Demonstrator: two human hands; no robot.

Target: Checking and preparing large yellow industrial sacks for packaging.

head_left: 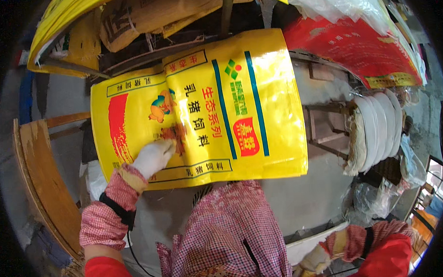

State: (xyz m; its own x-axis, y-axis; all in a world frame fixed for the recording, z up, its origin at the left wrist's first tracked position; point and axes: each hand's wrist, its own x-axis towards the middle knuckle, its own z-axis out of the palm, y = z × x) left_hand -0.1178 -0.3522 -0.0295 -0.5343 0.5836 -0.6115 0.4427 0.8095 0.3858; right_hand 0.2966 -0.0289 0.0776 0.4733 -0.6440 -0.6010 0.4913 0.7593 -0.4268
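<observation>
Left grip (155, 158) on yellow sack (274, 107) — right grip (313, 262) well apart.

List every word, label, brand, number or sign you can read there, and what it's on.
I don't copy wording or brands; the print is:
Yellow sacks: large black and red characters, legible; green characters beside a green-and-red emblem; boxed black characters along two edges.
Red label on them: pale characters, the largest clear, the smallest too small.
Red plastic sheet: pale print, too small.
Brown sack: bold black marking, unclear.
</observation>
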